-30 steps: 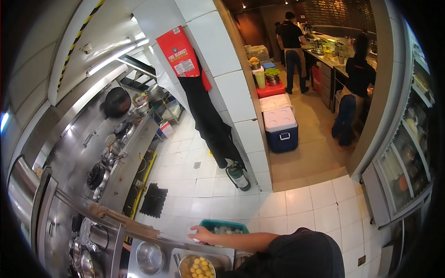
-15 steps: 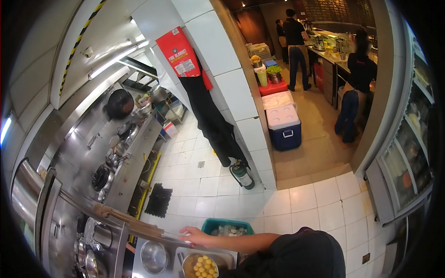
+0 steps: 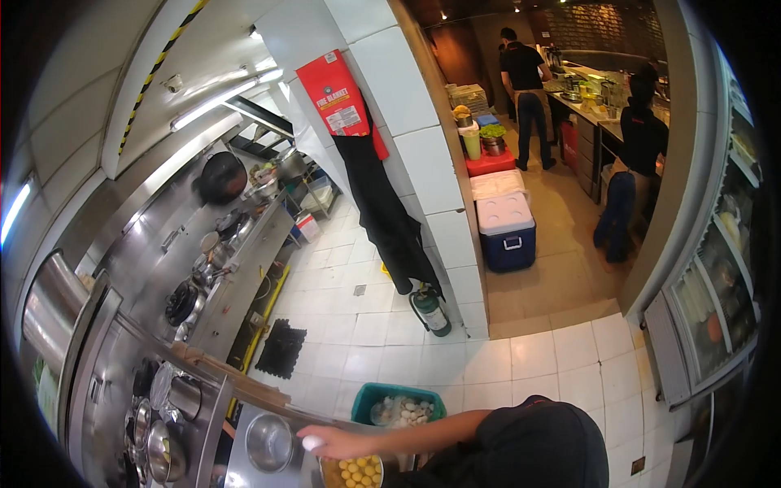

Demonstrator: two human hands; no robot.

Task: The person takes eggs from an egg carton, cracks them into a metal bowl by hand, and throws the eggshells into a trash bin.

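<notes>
While aloft, egg [image 3: 311, 443] in right hand [image 3: 343, 443]

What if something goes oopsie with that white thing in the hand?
It looks like an egg, held in the fingertips of the right hand. It might slip and break on the counter, since it's between the steel bowl and the bowl of yellow balls. If it cracks there, bits of shell might fall among the yellow balls, which look like yolks.

Bowl [image 3: 270, 443] left of the pan [image 3: 327, 472], tub [image 3: 363, 404] behind, cooler [image 3: 504, 254] farther back right.
</notes>
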